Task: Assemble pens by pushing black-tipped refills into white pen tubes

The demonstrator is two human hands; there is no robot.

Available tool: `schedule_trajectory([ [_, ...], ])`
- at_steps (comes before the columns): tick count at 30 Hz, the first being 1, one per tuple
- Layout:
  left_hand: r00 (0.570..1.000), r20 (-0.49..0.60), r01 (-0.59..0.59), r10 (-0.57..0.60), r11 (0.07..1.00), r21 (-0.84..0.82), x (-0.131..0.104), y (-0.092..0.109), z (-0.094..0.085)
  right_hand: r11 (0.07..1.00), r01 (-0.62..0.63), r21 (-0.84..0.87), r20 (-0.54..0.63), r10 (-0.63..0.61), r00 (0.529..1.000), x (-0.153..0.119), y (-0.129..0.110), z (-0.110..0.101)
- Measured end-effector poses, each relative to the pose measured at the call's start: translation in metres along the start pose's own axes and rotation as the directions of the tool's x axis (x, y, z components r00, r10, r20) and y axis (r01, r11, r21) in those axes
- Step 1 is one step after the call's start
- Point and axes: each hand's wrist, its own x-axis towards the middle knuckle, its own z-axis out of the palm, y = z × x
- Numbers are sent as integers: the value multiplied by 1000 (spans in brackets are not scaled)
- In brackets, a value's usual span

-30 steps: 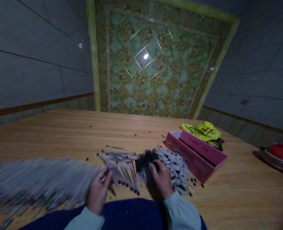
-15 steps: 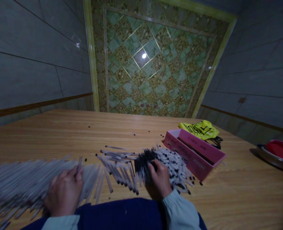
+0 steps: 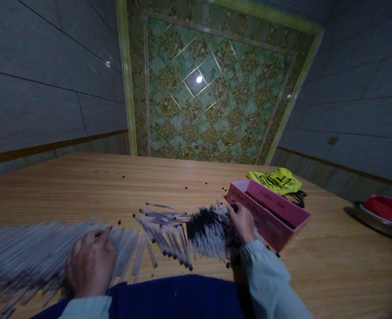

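Observation:
My left hand [image 3: 92, 263] lies over a wide spread of thin translucent, pen-like tubes [image 3: 32, 248], its fingers curled and the thumb side raised. What it grips, if anything, is blurred. My right hand [image 3: 242, 221] is over the heap beside the pink box, thumb and fingers bent into a pinch. A dark spot shows at its fingertips, too small to name. Left of it sits a dense bundle of black-tipped white sticks [image 3: 205, 230]. Between the hands, loose tubes with dark ends [image 3: 169, 239] lie at various angles.
A long pink box [image 3: 275, 217] with an open top stands right of the heap. Behind it lies a yellow bag [image 3: 278, 180] with black lettering. A metal basin with a red item [image 3: 386, 210] is at the far right. Small black bits [image 3: 123, 177] dot the wooden table.
My right hand has moved right, from the black-tipped bundle to the heap by the pink box. The tube that stood up from my left hand's fingers no longer shows there.

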Motion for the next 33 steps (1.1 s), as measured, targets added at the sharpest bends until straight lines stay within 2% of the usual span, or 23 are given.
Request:
schedule_trajectory([
  [3,1000,15,-25,25,1000,-19,-1,7,-1,1000,21,-24,21,-20,1000,13,6,-2],
  [6,998,32,-52,54,996,-67,-3,16,-1,996,91,-16,33,-90,995,9,-3,0],
  [9,992,54,-103,110,987,-127,-4,24,-1,980,199,24,78,-201,977,-15,-27,5],
  [12,984,84,-141,158,973,-181,-6,30,-2,952,297,71,180,-305,935,-53,-58,13],
  [14,979,97,-157,180,965,-211,-7,32,-2,934,355,44,323,-350,880,-80,-75,16],
  [17,974,97,-177,206,952,-250,-8,35,-3,908,405,-110,488,-305,818,-110,-89,18],
  [22,970,83,-194,228,935,-296,-9,37,-2,884,439,-159,548,-291,784,-125,-90,17],
  [30,965,75,-212,253,912,-350,-12,40,7,906,396,-150,577,-245,779,-125,-92,16],
  [33,954,61,-245,292,883,-400,-12,42,8,928,351,-126,544,-232,807,-127,-88,19],
])
